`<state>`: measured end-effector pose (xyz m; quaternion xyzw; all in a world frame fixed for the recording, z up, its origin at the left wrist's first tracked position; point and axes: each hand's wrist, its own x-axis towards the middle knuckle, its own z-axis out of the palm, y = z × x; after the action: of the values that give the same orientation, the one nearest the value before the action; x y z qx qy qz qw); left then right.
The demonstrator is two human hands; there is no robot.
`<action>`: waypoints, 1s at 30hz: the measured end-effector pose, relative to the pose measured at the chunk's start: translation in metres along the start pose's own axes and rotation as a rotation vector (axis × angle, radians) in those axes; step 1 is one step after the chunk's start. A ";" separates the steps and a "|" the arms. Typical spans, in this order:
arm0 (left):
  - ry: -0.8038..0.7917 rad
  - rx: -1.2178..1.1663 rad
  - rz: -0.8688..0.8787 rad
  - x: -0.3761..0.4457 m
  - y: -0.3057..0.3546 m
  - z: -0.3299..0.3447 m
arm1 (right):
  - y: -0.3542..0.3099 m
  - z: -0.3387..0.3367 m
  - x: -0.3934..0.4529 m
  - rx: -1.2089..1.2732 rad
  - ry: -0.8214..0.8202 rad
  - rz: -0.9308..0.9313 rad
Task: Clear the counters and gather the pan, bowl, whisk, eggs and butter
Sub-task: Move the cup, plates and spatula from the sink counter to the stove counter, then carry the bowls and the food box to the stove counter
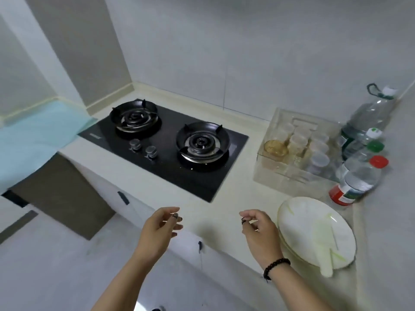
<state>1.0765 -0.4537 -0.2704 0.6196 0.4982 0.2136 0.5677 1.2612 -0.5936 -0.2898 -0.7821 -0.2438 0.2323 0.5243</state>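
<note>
Both hands hover above the front edge of the surface (224, 198), between the gas hob and the plates. The left hand (160, 230) has its fingers loosely curled and holds nothing. The right hand (260, 232) is likewise loosely curled and empty, with a beaded bracelet (277, 267) at the wrist. In my judgement this is a pause between reaches, the hands kept at the front edge where either side can be taken next.

None of the task's things, pan, bowl, whisk, eggs or butter, can be seen on the surface; both burners of the gas hob (164, 147) stand bare, which suggests the gathering has not begun.

What remains to clear sits at the right end. A stack of white plates (314, 230) lies at the front right, its lip overhanging the front edge slightly, likely set down within easy reach. Behind it a clear plastic tray (265, 169) holds small lidded jars, kept together against the back wall. Several water bottles (359, 176) crowd the right back corner, one red-capped bottle leaning. A pale blue cloth (33, 140) covers the lower unit off the left end.

The overhanging plates call for care.
</note>
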 end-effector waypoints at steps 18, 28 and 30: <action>0.558 -0.154 -0.097 -0.077 -0.100 -0.358 | -0.148 0.332 -0.091 -0.047 -0.583 -0.204; 0.759 -0.188 -0.179 -0.128 -0.147 -0.518 | -0.210 0.518 -0.181 -0.045 -0.873 -0.301; 0.804 -0.199 -0.192 -0.137 -0.157 -0.542 | -0.220 0.549 -0.199 -0.050 -0.942 -0.318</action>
<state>0.5109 -0.3278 -0.2297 0.3798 0.7124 0.4316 0.4025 0.7371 -0.2573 -0.2510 -0.5576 -0.5762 0.4716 0.3671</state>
